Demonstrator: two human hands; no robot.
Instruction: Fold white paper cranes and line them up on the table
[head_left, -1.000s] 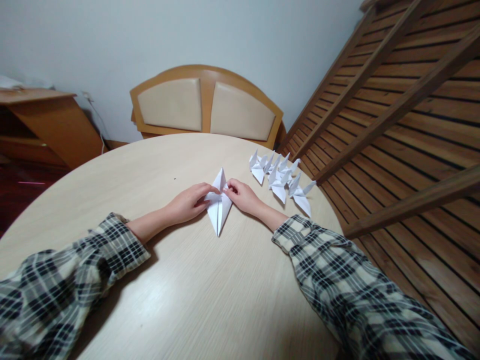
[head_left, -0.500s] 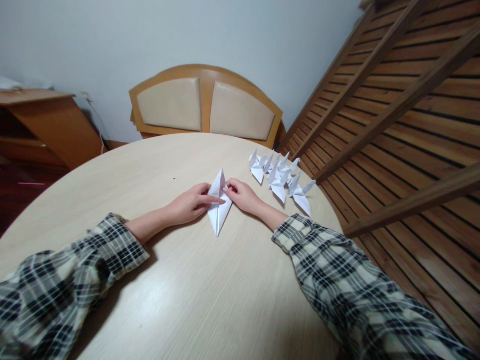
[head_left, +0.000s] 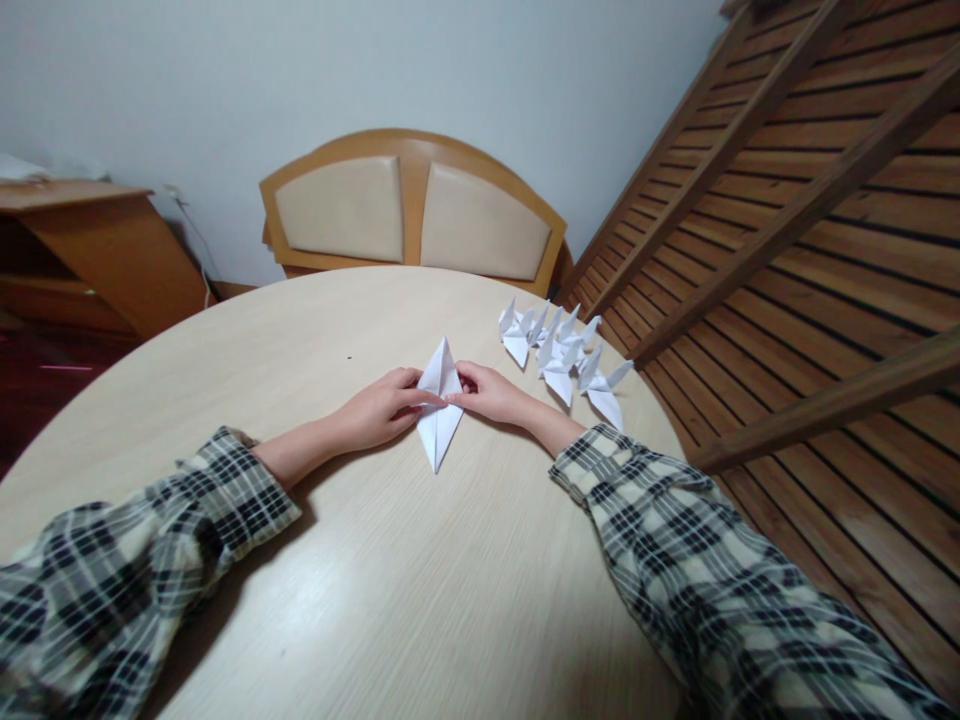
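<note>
Apparently I'm partway: the paper point(head_left: 439, 432) lies on the tabletop point(head_left: 390, 570) as a creased diamond, pinched by my left fingers point(head_left: 414, 396) and right fingers point(head_left: 468, 398), lacking the raised points of the seemingly finished cranes point(head_left: 557, 378) at right.

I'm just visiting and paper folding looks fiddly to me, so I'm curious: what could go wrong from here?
Two things, perhaps. The left hand and right hand meet over the middle of the folded paper, so an uneven pull might shift a layer or leave a crooked crease. Also, the folded white birds sit close together near the edge of the table, just beyond the right sleeve; a careless sweep of that arm might knock some over.
</note>
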